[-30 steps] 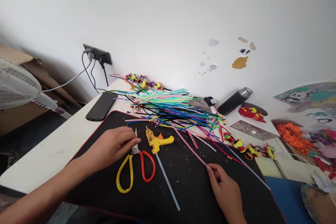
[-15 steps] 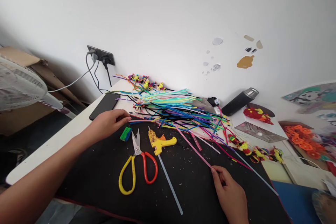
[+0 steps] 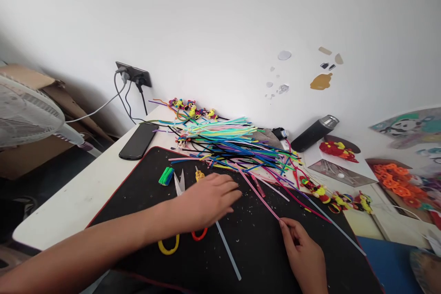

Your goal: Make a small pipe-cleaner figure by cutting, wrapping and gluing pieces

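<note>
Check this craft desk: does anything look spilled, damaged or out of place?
Yes. The dark flask lies tipped on its side by the wall. The coloured strips sprawl in a tangled heap off the black mat, which is littered with pale scraps. Brownish patches mar the wall paint. The right hand pinches one pink strip.

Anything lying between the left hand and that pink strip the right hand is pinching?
Nothing visible. The left hand covers part of the scissors and glue gun; between its fingertips and the pink strip lies only bare black mat with tiny scraps. The right hand pinches the strip's near end.
</note>
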`<state>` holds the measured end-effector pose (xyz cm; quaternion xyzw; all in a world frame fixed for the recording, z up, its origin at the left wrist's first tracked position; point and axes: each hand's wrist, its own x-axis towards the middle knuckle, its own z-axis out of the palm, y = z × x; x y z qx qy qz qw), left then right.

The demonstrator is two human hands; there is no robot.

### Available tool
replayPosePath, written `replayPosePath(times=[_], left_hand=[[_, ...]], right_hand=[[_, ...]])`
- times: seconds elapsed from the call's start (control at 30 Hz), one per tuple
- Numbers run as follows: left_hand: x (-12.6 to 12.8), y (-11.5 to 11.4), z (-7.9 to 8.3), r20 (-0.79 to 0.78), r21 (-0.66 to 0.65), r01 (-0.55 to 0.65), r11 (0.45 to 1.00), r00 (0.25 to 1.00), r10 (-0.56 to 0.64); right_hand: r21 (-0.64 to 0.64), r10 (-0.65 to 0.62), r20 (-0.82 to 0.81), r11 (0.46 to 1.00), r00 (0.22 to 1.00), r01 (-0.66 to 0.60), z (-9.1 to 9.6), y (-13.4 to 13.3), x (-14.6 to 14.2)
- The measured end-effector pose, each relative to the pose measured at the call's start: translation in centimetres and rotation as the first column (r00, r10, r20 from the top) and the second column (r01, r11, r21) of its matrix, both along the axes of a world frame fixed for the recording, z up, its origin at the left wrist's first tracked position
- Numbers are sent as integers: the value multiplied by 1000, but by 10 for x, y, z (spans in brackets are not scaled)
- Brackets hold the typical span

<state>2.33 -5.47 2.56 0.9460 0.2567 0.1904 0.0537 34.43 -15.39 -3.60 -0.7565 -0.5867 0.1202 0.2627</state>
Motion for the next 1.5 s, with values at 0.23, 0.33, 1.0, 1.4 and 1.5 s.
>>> replayPosePath(times=[0.23, 0.33, 1.0, 1.4, 1.5], left_hand=[[69, 1, -8, -117, 280, 131, 951, 988, -102], [71, 6, 1, -162, 226, 151, 962, 980, -116], [51, -1, 7, -219, 117, 141, 983, 969, -113], [1, 24, 5, -221, 59, 58, 997, 974, -44], [-12, 29, 10, -194, 15, 32, 999, 981, -29]], right_hand=[[74, 100, -24, 992, 995, -98, 13, 0, -16], [94, 119, -13, 989, 993, -117, 20, 1, -23], [128, 452, 114, 877, 885, -464, 26, 14, -51], [52, 387, 157, 916, 909, -398, 17, 9, -22], [44, 368, 171, 924, 914, -380, 17, 8, -16]])
